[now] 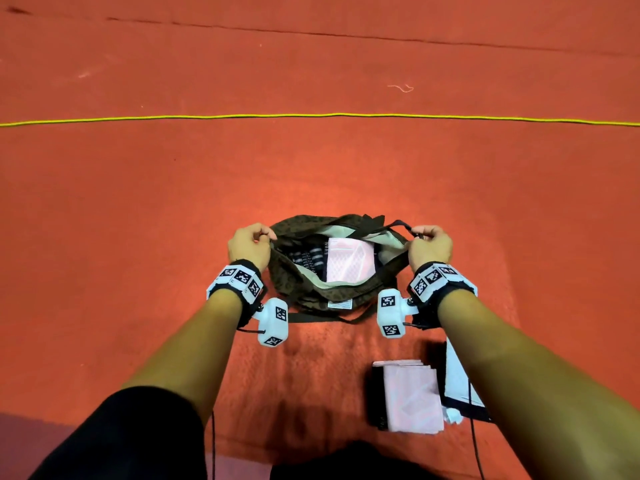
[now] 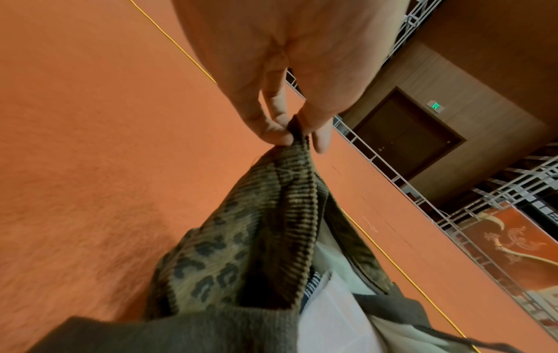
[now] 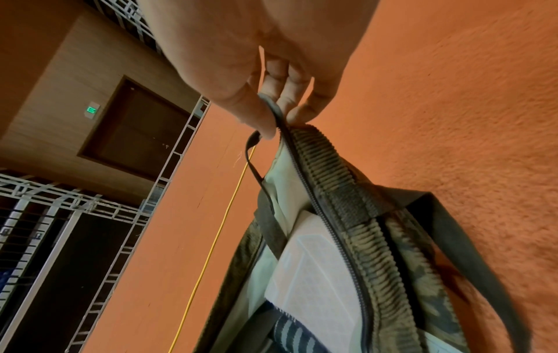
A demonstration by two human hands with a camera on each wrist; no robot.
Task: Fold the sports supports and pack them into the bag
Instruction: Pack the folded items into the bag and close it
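Note:
A brown leopard-print bag (image 1: 304, 289) lies open on the red carpet. My left hand (image 1: 250, 242) pinches the bag's left end (image 2: 297, 143) between thumb and fingers. My right hand (image 1: 429, 242) pinches the right end (image 3: 282, 121) at the zip. Inside the bag lie a folded pink-white support (image 1: 349, 263) and a black-and-grey striped support (image 1: 306, 258). Another folded pink support (image 1: 412, 396) lies on the carpet near my right forearm, with a black piece beside it.
A white sheet with a dark border (image 1: 460, 382) lies partly under my right forearm. A yellow cord (image 1: 311, 116) runs across the carpet beyond the bag. Metal railings (image 2: 422, 188) and a dark door (image 3: 135, 129) stand further off.

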